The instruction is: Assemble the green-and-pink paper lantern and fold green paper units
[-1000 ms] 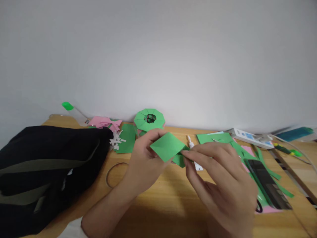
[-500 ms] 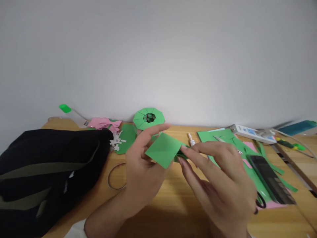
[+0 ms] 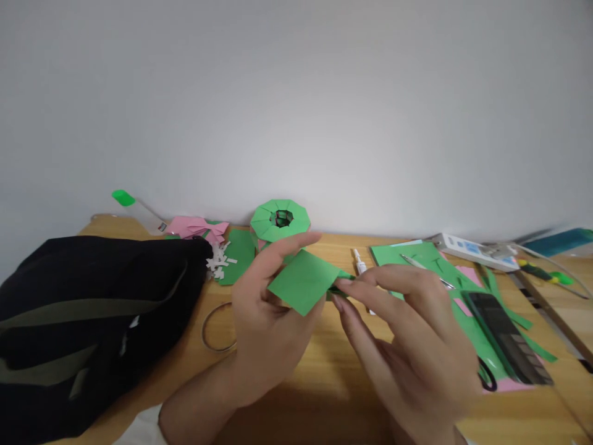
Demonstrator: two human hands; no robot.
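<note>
A folded piece of green paper point(image 3: 303, 282) is held up over the wooden table, its flat diamond-shaped face turned toward me. My left hand point(image 3: 273, 327) grips it from the left and beneath, with the index finger stretched out behind its upper edge; some of these fingers are hidden by the paper. At the paper's right corner, where folded layers show, my right hand point(image 3: 407, 340) pinches it between thumb and fingertips. Behind the hands stands a round green paper ring shape point(image 3: 264, 224) with a dark opening in its middle.
On the left lies a black bag point(image 3: 139, 290), near a tape roll ring point(image 3: 204, 330), white paper scraps point(image 3: 217, 262) and a pink paper bow point(image 3: 197, 228). To the right are a small white tube point(image 3: 359, 262), green sheets point(image 3: 386, 254), a pen point(image 3: 414, 262), a phone point(image 3: 495, 327) and a power strip point(image 3: 472, 250).
The green paper has shifted slightly left and tilted a little. My right fingertips have moved slightly on its folded corner; both hands keep their hold.
</note>
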